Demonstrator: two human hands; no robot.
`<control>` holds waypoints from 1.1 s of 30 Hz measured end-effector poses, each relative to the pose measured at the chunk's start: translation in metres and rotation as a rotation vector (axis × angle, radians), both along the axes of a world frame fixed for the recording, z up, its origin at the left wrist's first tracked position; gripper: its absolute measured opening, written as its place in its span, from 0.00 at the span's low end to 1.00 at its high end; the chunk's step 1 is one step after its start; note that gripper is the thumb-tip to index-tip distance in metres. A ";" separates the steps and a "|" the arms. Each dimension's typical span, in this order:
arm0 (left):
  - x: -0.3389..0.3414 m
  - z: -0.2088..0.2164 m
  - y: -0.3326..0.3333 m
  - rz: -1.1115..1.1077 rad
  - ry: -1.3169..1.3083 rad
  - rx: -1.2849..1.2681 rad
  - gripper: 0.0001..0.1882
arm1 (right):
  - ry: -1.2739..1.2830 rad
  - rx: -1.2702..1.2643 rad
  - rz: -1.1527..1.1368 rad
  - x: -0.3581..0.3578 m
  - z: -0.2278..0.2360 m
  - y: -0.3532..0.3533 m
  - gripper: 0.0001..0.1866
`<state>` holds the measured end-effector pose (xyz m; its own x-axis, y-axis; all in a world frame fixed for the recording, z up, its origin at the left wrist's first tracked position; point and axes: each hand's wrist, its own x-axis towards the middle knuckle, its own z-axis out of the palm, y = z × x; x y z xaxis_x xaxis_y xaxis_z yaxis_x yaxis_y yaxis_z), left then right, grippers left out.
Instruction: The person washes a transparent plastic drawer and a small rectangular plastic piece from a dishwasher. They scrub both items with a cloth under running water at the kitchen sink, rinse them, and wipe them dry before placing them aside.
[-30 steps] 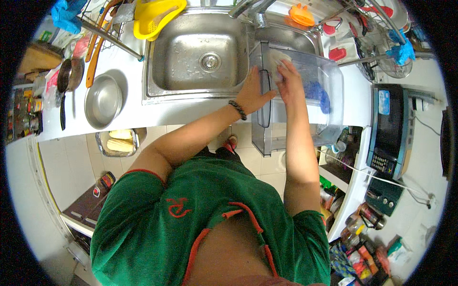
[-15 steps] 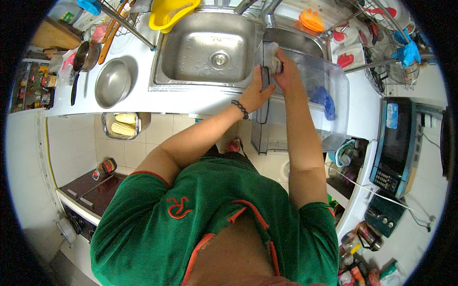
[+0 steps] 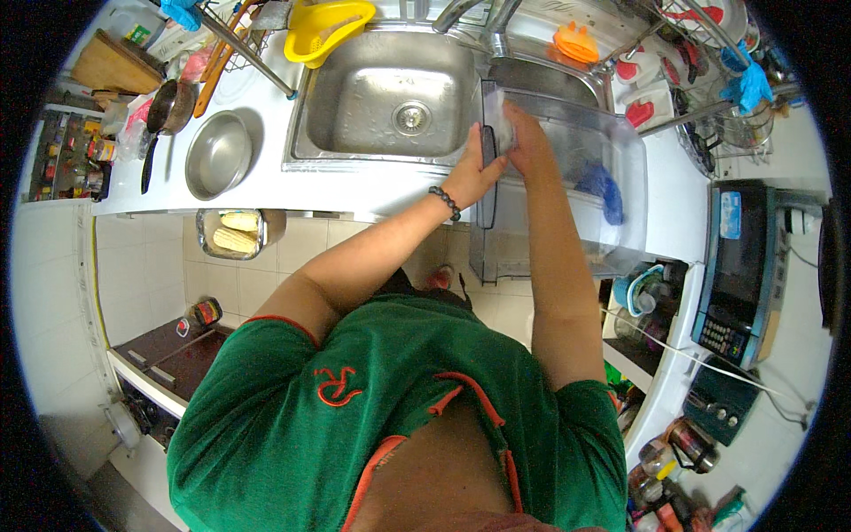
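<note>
Transparent drawer (image 3: 512,229) juts past the white counter (image 3: 372,191) above tiled floor (image 3: 496,308).

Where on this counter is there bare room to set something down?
Bare counter shows between the steel bowl and the sink, and between the clear drawer and the microwave. Crowded: around the dark pan at far left.

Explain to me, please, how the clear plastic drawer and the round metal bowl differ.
The drawer is see-through and box-shaped, while the bowl is opaque, silvery and round. The drawer looks much larger than the bowl. The drawer juts past the counter's edge, with the left hand against it; the bowl stands wholly on the counter, untouched. Both are hollow containers.
</note>
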<state>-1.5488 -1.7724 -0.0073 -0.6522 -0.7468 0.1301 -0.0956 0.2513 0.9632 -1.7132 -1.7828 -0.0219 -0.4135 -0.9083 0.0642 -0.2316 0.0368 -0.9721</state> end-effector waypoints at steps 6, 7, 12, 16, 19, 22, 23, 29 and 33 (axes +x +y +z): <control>-0.004 0.004 -0.005 -0.006 -0.032 0.085 0.44 | -0.562 0.030 -0.367 0.008 0.076 0.070 0.11; -0.004 0.011 -0.004 0.009 -0.104 0.003 0.44 | -0.469 0.014 -0.363 0.005 0.078 0.078 0.10; 0.021 0.015 0.001 0.179 0.232 0.288 0.32 | -0.026 0.092 -0.163 0.083 0.123 0.077 0.12; 0.067 0.051 -0.001 0.179 0.644 1.115 0.19 | 0.385 0.125 -0.111 0.085 0.094 0.081 0.26; 0.065 0.028 -0.008 0.262 0.753 1.183 0.17 | 0.397 0.221 -0.075 0.093 0.055 0.088 0.35; 0.040 -0.001 -0.029 0.260 0.658 0.803 0.21 | 0.145 0.306 -0.087 0.106 0.062 0.085 0.30; 0.022 -0.007 -0.030 0.183 0.683 0.545 0.22 | 0.185 0.307 -0.055 0.104 0.059 0.084 0.31; -0.039 -0.070 -0.043 0.279 0.260 0.374 0.22 | 0.132 0.378 -0.077 0.114 0.073 0.073 0.31; -0.014 -0.032 -0.024 0.145 0.228 0.275 0.25 | 0.142 0.354 -0.109 0.113 0.073 0.078 0.31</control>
<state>-1.5627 -1.7967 -0.0390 -0.5145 -0.8565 0.0421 0.1135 -0.0194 0.9934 -1.5998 -1.7052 0.0512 -0.5185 -0.8355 -0.1819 -0.3391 0.3962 -0.8532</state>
